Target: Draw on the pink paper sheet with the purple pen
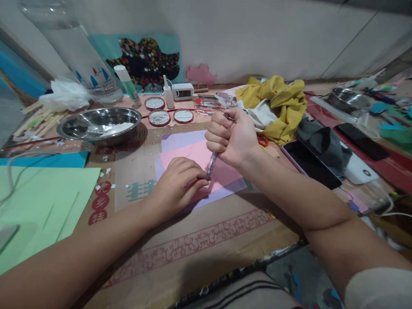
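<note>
My right hand point(232, 136) is closed in a fist around a slim, clear-barrelled pen point(212, 163), which is held tilted with its lower end down. That lower end meets the fingertips of my left hand point(180, 182), whose thumb and forefinger are pressed together there. Whatever lies between those two fingers is too small to make out. Both hands are over a pink sheet of paper point(189, 153), which lies on top of a purple sheet point(175, 139). The left hand covers part of the two sheets.
Behind the hands stand a metal bowl point(74, 128), red-rimmed round dishes point(159, 118), a glue stick point(127, 83) and a small white bottle point(168, 94). Green sheets point(41, 206) lie left. To the right are yellow cloth point(283, 103), a phone point(312, 163) and a white device point(358, 167).
</note>
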Motion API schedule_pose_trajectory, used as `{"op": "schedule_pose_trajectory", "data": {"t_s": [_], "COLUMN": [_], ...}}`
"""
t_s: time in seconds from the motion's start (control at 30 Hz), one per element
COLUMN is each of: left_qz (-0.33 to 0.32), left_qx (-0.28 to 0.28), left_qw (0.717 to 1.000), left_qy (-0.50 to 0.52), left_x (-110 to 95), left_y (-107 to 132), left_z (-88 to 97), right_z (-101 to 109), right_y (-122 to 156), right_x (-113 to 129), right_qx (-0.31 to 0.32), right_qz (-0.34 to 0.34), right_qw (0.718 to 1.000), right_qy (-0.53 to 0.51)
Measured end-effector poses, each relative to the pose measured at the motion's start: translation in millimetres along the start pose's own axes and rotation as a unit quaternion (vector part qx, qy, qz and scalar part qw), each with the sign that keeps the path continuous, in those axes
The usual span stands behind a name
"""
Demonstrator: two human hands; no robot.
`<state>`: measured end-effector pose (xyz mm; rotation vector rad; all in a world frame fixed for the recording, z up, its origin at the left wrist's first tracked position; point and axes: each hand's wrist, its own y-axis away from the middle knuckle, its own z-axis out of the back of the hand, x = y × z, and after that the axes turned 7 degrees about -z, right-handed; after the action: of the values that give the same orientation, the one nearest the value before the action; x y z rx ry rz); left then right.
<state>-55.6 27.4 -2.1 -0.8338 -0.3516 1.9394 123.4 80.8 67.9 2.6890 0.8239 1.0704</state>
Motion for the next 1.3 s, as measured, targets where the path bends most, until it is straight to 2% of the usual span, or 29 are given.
{"op": "schedule_pose_trajectory", "data": {"t_s": [0.5,0.7,0.9,1.1,1.3], "left_qz": [0.006,0.003,0.003,0.011,0.008], "left_qx": [0.001,0.006,0.008,0.010,0.010], "left_qw": [1.000,1.000,1.000,1.000,1.000], "left_qy": [-0.006,-0.002,-0.005,0.001,0.000], "left_x": [0.9,0.5,-0.5,-0.3,-1.8], "left_y": [0.9,0.8,0.6,0.5,0.6], "left_z": [-0.8,-0.2,0.2,0.3,1.3], "right_z": [0.9,1.9,0.2,3.7,2.1], "right_y": [-0.6,-0.9,-0.1,-2.2,-1.4], "right_x": [-0.3,-0.6,-0.8,-1.7,-1.4], "right_qx": [-0.011,0.018,-0.010,0.029,0.034], "right_qz": [0.001,0.003,-0.001,0.003,-0.002], "right_qw": [1.000,1.000,1.000,1.000,0.999], "right_qy": [0.014,0.000,0.008,-0.008,-0.011]}}
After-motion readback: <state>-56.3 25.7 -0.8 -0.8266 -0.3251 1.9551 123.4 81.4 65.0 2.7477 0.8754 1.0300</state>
